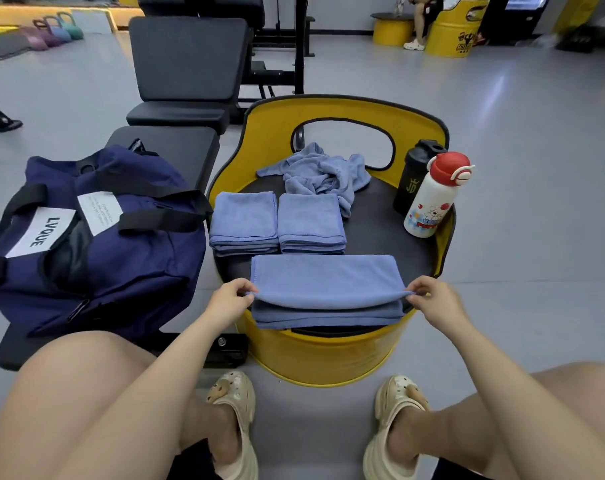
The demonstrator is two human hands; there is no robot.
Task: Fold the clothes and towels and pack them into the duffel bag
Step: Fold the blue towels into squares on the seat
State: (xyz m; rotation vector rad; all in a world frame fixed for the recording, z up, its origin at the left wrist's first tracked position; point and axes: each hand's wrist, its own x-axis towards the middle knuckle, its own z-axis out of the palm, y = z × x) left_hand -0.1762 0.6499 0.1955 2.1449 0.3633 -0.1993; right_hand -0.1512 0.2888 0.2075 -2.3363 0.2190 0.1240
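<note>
with the left hand and right hand each pinching a near corner of the blue towel, lay that lifted layer down so its edges line up squarely.

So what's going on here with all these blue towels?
A seated person is folding a blue towel on a yellow drum seat, the left hand and right hand each pinching a corner. Two folded towels lie behind it, one crumpled towel waits, and the navy duffel bag sits alongside.
</note>
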